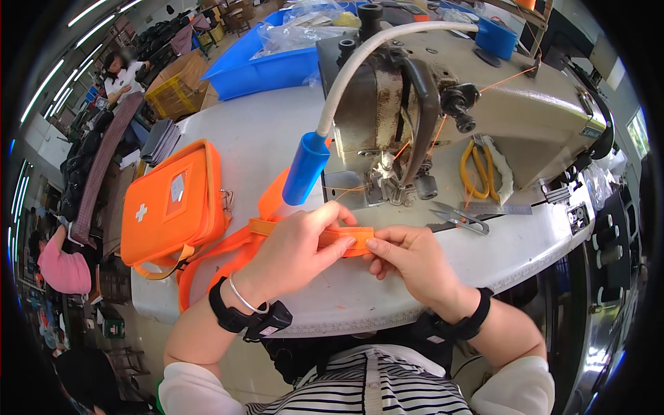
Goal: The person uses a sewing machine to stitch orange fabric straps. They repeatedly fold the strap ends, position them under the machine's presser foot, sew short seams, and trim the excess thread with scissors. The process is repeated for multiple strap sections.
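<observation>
My left hand [294, 252] is closed around an orange webbing strap [362, 236], thumb pressed on top near its end. At that end, my right hand [411, 259] pinches the strap's edge between thumb and fingers. Both hands are just in front of the needle area of a sewing machine [360, 104], over the table's near part. Leftward, the strap runs in loose loops toward an orange zipped bag [166, 225] with a white cross. Above my left hand hangs a blue lamp head [306, 169] on a white flexible neck. Orange thread runs down to the needle.
Thread snips [462, 218] lie right of my hands, beside a ruler [508, 209]. Yellow-handled scissors [477, 169] rest against the machine. A blue bin [270, 76] of plastic bags stands at the back left, near a cardboard box [176, 90]. Other people are at far left.
</observation>
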Demonstrator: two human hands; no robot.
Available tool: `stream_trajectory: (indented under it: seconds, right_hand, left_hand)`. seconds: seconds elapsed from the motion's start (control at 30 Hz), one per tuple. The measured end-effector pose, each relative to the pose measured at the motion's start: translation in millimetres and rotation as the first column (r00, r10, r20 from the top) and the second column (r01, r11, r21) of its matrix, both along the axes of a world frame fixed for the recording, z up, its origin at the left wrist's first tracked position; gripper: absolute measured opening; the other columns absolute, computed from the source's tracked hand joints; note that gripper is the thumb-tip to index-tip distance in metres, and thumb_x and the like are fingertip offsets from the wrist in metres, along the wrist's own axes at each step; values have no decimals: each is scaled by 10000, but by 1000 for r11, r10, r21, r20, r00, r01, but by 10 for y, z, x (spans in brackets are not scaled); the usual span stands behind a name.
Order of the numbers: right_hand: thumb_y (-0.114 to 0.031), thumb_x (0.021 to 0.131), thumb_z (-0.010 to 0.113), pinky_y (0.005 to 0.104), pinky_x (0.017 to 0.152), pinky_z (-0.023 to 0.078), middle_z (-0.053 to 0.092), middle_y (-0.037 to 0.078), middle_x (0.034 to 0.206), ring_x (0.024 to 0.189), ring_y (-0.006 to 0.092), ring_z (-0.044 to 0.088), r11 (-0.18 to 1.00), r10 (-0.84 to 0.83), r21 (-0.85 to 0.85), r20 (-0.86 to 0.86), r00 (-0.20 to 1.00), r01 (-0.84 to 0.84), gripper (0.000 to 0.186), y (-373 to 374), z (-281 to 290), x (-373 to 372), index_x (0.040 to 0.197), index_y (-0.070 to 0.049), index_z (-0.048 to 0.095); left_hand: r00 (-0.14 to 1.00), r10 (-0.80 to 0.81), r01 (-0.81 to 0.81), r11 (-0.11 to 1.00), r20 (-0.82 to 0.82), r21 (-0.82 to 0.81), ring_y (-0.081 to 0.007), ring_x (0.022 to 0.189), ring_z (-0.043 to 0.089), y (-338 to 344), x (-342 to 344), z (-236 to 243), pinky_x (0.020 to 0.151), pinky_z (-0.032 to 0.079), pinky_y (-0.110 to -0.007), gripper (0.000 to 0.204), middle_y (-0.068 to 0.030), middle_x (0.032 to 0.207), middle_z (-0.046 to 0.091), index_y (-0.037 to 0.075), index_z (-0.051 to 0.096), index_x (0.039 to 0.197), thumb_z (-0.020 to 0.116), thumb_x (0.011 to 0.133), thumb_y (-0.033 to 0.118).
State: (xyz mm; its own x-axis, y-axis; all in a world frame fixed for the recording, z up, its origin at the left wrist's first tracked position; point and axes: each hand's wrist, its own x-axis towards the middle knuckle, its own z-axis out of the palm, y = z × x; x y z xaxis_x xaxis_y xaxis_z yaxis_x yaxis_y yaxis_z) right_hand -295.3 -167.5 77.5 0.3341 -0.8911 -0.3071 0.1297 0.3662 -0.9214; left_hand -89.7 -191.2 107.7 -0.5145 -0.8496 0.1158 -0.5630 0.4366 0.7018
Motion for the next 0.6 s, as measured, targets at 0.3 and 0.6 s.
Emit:
stream_trajectory:
  seconds: [0.3, 0.6]
  right_hand:
    - [-135, 897, 635, 290, 647, 511, 672, 72, 846, 700, 148, 637, 915, 213, -120, -665, 716, -384, 289, -500, 234, -359, 1156, -20, 579]
    - [-22, 755, 588, 380, 706, 539, 583, 117, 1018, 877, 289, 628, 204, -232, -433, -893, 387, -878, 528, -577, 215, -539, 1255, -192, 559]
  left_hand:
    - [1000, 24, -26, 990, 14, 140, -168, 769, 679, -250, -234, -183, 679, 526, -285, 126, -108, 841, 665, -17, 574, 978, 620, 862, 2]
    - [998, 55, -52, 974, 10, -221, -262, 766, 599, -395, -210, -282, 664, 483, -353, 99, -102, 866, 593, 20, 650, 856, 692, 770, 46]
